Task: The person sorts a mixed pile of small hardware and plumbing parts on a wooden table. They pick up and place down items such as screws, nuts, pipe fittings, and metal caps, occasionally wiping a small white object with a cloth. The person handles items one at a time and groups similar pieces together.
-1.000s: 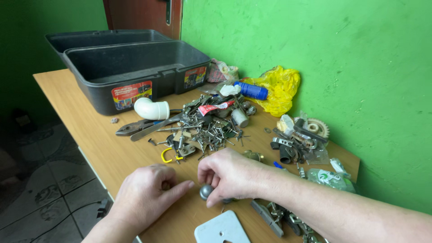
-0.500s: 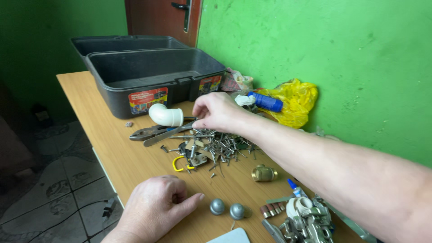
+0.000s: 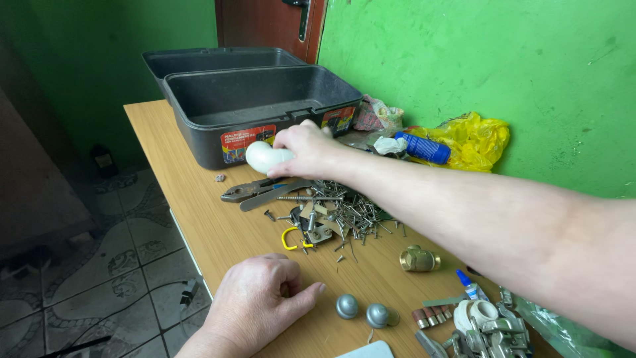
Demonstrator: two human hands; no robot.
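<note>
Just under the right hand (image 3: 306, 149), whose grip clamps a white pipe elbow (image 3: 264, 157) before the toolbox (image 3: 218, 116), fingers hide its far end; left hand (image 3: 255, 306) rests curled on the worktop (image 3: 199, 219).

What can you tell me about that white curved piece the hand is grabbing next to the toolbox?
The white pipe elbow is a short, bent fitting that looks like smooth plastic, with a rounded end pointing left. The right hand grips its right end from above, hiding that part, so the whole shape cannot be seen. It sits just in front of the open dark toolbox, above the pliers on the wooden table. Whether it rests on the table or is lifted is unclear.
</note>
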